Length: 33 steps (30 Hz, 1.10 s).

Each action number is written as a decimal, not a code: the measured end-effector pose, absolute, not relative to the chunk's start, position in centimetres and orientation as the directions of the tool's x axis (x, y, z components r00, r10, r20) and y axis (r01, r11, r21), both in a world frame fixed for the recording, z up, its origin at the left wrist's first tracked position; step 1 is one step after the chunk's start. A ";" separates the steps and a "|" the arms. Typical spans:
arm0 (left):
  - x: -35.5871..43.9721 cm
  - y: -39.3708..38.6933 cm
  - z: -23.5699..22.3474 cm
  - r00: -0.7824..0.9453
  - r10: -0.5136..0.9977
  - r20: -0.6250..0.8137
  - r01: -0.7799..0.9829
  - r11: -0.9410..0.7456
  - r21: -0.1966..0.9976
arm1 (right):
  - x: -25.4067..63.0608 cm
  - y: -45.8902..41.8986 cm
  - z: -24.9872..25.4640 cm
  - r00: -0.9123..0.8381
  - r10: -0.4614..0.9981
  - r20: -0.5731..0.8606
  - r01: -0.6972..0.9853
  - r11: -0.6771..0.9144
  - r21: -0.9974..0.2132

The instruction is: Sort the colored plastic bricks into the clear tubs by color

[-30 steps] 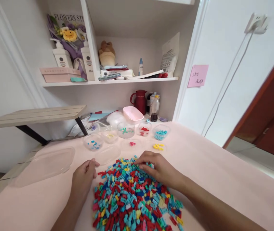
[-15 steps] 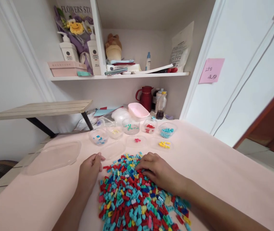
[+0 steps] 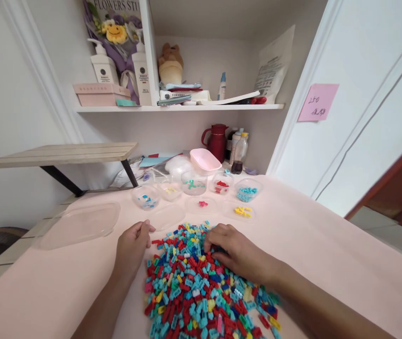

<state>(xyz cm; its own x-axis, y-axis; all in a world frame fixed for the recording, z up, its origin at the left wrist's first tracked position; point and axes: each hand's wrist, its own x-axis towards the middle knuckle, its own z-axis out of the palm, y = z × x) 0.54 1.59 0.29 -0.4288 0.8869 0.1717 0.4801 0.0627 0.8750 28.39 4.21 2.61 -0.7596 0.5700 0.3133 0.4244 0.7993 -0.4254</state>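
A wide heap of small toy building bricks (image 3: 190,287), mostly red, light blue, yellow and dark blue, lies on the pink tabletop. On its upper right side rests my right hand (image 3: 234,247), fingers curled down into the bricks; what the fingertips hold, if anything, is hidden. Beside the heap's upper left edge my left hand (image 3: 135,242) lies with its fingers folded in and thumb against them; I cannot make out anything in it. Just beyond my left hand is a clear, flat lid (image 3: 167,216).
Clear tubs hold sorted bricks: blue (image 3: 146,197), pale yellow (image 3: 169,190), green (image 3: 193,183), red (image 3: 222,183) and light blue (image 3: 248,189). Lids carry pink bricks (image 3: 202,204) and yellow bricks (image 3: 242,212). A large clear lid (image 3: 80,226) lies left. Behind stand a pink basin (image 3: 205,161) and red jug (image 3: 217,143).
My right hand has shifted very slightly right, its fingers curling closer over the bricks. My left hand stays in about the same place. The camera view has tilted a little.
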 end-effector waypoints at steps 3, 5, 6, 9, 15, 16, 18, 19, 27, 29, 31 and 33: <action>0.5 1.6 0.3 -0.427 0.888 0.172 0.478 0.060 0.876 | 28.6 4.2 2.8 -0.785 0.543 0.300 0.397 0.811 -0.430; 0.6 1.6 0.3 -0.426 0.888 0.174 0.475 0.056 0.878 | 28.7 4.2 2.8 -0.794 0.529 0.299 0.381 0.817 -0.433; 0.6 1.6 0.3 -0.426 0.888 0.175 0.474 0.054 0.879 | 28.7 4.2 2.7 -0.796 0.525 0.300 0.374 0.818 -0.437; 0.6 1.6 0.4 -0.426 0.887 0.180 0.471 0.047 0.881 | 28.5 4.4 2.4 -0.789 0.528 0.314 0.359 0.811 -0.463; 0.7 1.5 0.5 -0.425 0.886 0.187 0.474 0.042 0.880 | 28.1 4.6 1.9 -0.754 0.554 0.353 0.345 0.791 -0.505; 0.7 1.5 0.5 -0.425 0.886 0.187 0.475 0.043 0.879 | 28.0 4.6 1.9 -0.748 0.560 0.356 0.345 0.786 -0.513; 0.7 1.6 0.4 -0.426 0.886 0.185 0.474 0.044 0.879 | 28.0 4.6 2.1 -0.738 0.572 0.357 0.339 0.773 -0.536; 0.6 1.6 0.3 -0.426 0.886 0.184 0.474 0.046 0.879 | 28.0 4.5 2.2 -0.731 0.580 0.359 0.333 0.763 -0.554; 0.5 1.7 0.3 -0.422 0.888 0.184 0.470 0.041 0.882 | 29.0 4.7 3.5 -0.495 0.817 0.295 0.162 0.421 -0.892; 0.4 1.7 0.3 -0.423 0.888 0.182 0.476 0.047 0.878 | 29.2 4.8 3.8 -0.448 0.870 0.203 -0.010 0.222 -0.975; 0.3 1.8 0.3 -0.423 0.890 0.172 0.492 0.067 0.868 | 29.3 4.8 4.0 -0.437 0.890 0.125 -0.203 0.038 -0.979; 0.2 2.0 0.2 -0.422 0.891 0.168 0.503 0.076 0.861 | 29.4 4.9 4.1 -0.450 0.890 0.077 -0.347 -0.094 -0.933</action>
